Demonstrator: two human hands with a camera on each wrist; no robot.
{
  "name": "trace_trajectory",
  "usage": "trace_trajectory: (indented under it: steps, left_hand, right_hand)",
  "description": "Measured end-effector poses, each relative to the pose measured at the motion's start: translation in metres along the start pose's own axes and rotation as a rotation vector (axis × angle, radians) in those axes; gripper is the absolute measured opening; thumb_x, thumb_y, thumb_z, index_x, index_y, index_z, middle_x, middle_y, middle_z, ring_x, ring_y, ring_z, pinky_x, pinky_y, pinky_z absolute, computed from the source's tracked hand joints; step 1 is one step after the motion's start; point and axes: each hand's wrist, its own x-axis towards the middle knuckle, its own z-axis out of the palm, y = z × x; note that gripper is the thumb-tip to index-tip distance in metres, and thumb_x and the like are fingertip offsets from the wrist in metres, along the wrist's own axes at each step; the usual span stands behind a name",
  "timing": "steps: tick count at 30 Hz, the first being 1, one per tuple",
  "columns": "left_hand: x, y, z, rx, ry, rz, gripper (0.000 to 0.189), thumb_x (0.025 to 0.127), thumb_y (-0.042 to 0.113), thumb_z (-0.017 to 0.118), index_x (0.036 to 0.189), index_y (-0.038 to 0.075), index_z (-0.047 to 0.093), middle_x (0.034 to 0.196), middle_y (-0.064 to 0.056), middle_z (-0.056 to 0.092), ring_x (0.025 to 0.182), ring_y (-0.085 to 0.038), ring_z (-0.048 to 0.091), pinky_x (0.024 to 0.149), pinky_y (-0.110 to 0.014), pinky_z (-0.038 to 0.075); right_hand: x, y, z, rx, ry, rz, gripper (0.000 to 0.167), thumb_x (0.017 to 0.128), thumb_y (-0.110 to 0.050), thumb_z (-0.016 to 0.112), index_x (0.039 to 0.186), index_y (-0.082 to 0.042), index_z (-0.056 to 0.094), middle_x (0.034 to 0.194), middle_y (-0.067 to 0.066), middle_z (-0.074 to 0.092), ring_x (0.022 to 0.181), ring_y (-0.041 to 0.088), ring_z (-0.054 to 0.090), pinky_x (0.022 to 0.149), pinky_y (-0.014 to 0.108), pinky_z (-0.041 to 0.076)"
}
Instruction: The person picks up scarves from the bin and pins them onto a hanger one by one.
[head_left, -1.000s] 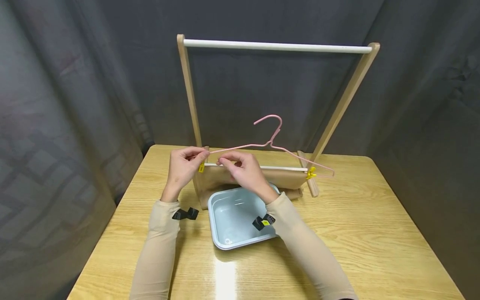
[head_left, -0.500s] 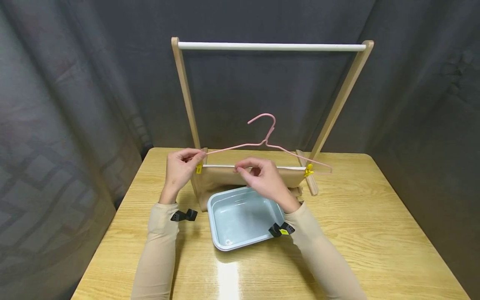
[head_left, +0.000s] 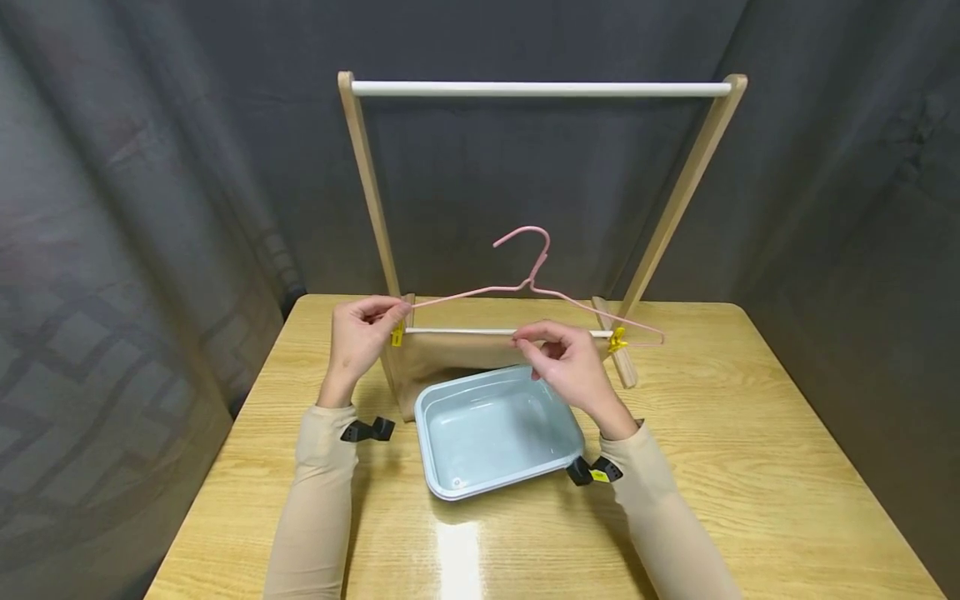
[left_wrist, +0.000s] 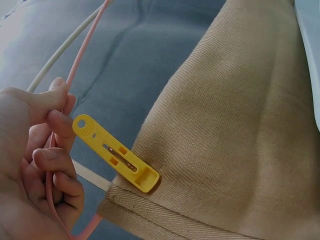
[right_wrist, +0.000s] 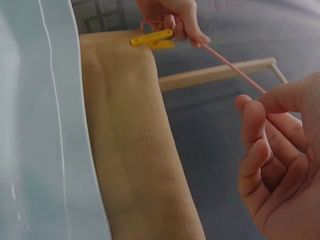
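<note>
My left hand (head_left: 365, 337) pinches the left end of a pink wire hanger (head_left: 480, 292), whose hook points up. Below the hanger hangs a tan cloth (left_wrist: 225, 110) with a stitched hem. Yellow clothespins sit at both upper corners of the cloth: a left clothespin (left_wrist: 116, 154) next to my left fingers and a right clothespin (head_left: 617, 340) near the hanger's other end. My right hand (head_left: 562, 360), fingers loosely curled with nothing visible in them, is in front of the cloth's right half, left of that right clothespin.
A wooden rack with a white top bar (head_left: 540, 88) stands behind the hanger. In front of the cloth, on the wooden table (head_left: 300, 517), sits a light blue basin (head_left: 495, 482). Grey curtains (head_left: 135, 250) surround the table.
My right hand has moved from beside my left hand rightward along the cloth's top edge. My left hand keeps its pinch on the hanger, which has shifted slightly left in view.
</note>
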Motion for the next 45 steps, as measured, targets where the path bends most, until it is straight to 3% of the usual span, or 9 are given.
trace_trajectory:
  steps: [9,14,18,23,26,29,31,36,45]
  left_hand:
    - [0.001,-0.001,-0.001,-0.007,0.011,-0.004,0.014,0.094,0.009,0.082,0.095,-0.005,0.082,0.072,0.018,0.069,0.058,-0.002,0.048,0.050,-0.017,0.034]
    - [0.000,-0.002,-0.001,-0.007,0.012,0.000,0.013,0.094,0.007,0.081,0.094,-0.005,0.082,0.074,0.018,0.071,0.058,-0.002,0.049,0.051,-0.017,0.035]
    - [0.000,-0.001,-0.001,-0.007,0.007,0.001,0.013,0.093,0.007,0.082,0.095,-0.006,0.082,0.074,0.020,0.071,0.059,-0.002,0.050,0.052,-0.017,0.036]
    - [0.001,0.001,0.000,0.001,0.000,0.002,0.013,0.094,0.008,0.081,0.095,-0.006,0.082,0.074,0.022,0.069,0.059,-0.002,0.049,0.051,-0.017,0.036]
    - [0.001,0.001,0.000,0.001,-0.003,0.005,0.013,0.094,0.008,0.081,0.095,-0.006,0.081,0.074,0.023,0.069,0.059,-0.002,0.050,0.051,-0.017,0.036]
    - [0.002,0.001,-0.001,0.004,-0.003,0.013,0.013,0.094,0.007,0.081,0.095,-0.006,0.081,0.075,0.024,0.070,0.060,-0.001,0.051,0.051,-0.017,0.036]
    - [0.002,0.001,-0.001,0.007,0.001,0.018,0.013,0.094,0.006,0.081,0.094,-0.007,0.081,0.075,0.024,0.070,0.060,-0.001,0.051,0.051,-0.017,0.037]
    - [0.000,0.000,-0.004,0.015,0.004,0.020,0.012,0.093,0.005,0.081,0.094,-0.007,0.081,0.076,0.024,0.071,0.061,-0.001,0.052,0.052,-0.016,0.038]
    - [-0.001,0.001,-0.005,-0.009,-0.016,0.001,0.013,0.093,0.004,0.081,0.095,-0.008,0.080,0.077,0.024,0.071,0.061,0.000,0.055,0.052,-0.016,0.040]
  right_hand:
    - [-0.012,0.011,-0.024,0.012,0.112,-0.004,0.014,0.099,0.001,0.070,0.111,0.005,0.076,0.102,0.027,0.078,0.054,0.007,0.062,0.052,0.021,0.052]
    - [-0.017,0.016,-0.034,-0.045,0.210,-0.012,0.015,0.100,0.000,0.070,0.113,0.005,0.076,0.099,0.026,0.078,0.055,0.010,0.063,0.052,0.021,0.052]
    - [-0.018,0.017,-0.045,-0.090,0.348,-0.133,0.014,0.097,0.005,0.069,0.108,0.003,0.079,0.091,0.022,0.078,0.054,0.004,0.062,0.051,0.016,0.049]
    - [-0.018,0.017,-0.063,-0.167,0.599,-0.302,0.017,0.093,0.007,0.073,0.109,0.006,0.078,0.087,-0.006,0.080,0.067,-0.006,0.066,0.060,0.011,0.048]
    - [-0.017,0.020,-0.075,-0.234,0.675,-0.309,0.020,0.091,0.006,0.076,0.110,0.005,0.079,0.095,-0.001,0.081,0.086,-0.008,0.067,0.075,0.013,0.048]
    - [-0.016,0.027,-0.083,-0.305,0.625,-0.261,0.023,0.089,0.006,0.079,0.112,0.002,0.080,0.109,0.016,0.080,0.103,-0.008,0.063,0.088,0.017,0.044]
    - [-0.015,0.033,-0.086,-0.347,0.559,-0.221,0.023,0.089,0.004,0.081,0.113,0.001,0.080,0.115,0.021,0.078,0.109,-0.010,0.059,0.092,0.017,0.042]
    - [-0.012,0.046,-0.083,-0.357,0.470,-0.175,0.019,0.089,-0.001,0.084,0.108,0.001,0.082,0.108,0.019,0.079,0.101,-0.010,0.061,0.091,0.014,0.045]
    - [-0.008,0.055,-0.077,-0.303,0.477,-0.139,0.008,0.086,0.000,0.087,0.094,-0.002,0.085,0.091,0.019,0.079,0.082,-0.008,0.062,0.081,0.013,0.047]
